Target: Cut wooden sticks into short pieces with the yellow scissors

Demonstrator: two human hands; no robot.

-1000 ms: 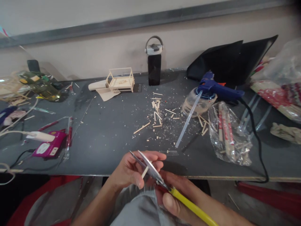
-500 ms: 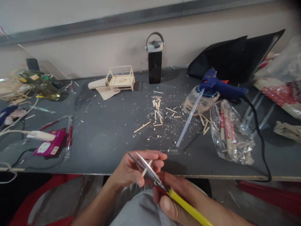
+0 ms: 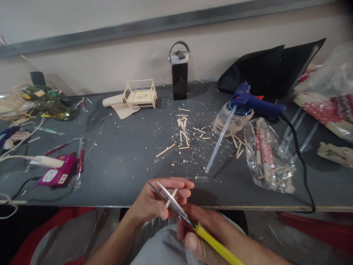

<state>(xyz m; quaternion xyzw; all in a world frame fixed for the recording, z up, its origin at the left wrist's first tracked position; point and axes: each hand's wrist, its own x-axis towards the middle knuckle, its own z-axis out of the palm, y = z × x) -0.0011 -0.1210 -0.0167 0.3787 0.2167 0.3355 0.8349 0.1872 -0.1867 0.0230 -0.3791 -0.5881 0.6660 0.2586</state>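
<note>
Near the table's front edge, my left hand (image 3: 157, 200) holds a short thin wooden stick (image 3: 172, 197) between thumb and fingers. My right hand (image 3: 204, 232) is closed round the yellow handle of a pair of scissors (image 3: 176, 208). The slightly parted blades point up and left, over my left fingers, and cross the stick. Part of the stick is hidden behind a blade. Beyond my hands, several cut wooden sticks (image 3: 183, 129) and small chips lie scattered on the dark table (image 3: 124, 158).
A small wooden frame model (image 3: 140, 97) stands at the back beside a black bottle (image 3: 180, 81). To the right, a blue glue gun (image 3: 256, 105) rests on a clear jar (image 3: 231, 119), its cord trailing past a plastic bag (image 3: 270, 158). A purple power box (image 3: 59, 171) lies left.
The view has shifted slightly. My hands, the scissors and the stick keep nearly the same pose, with the blades still across the stick.
</note>
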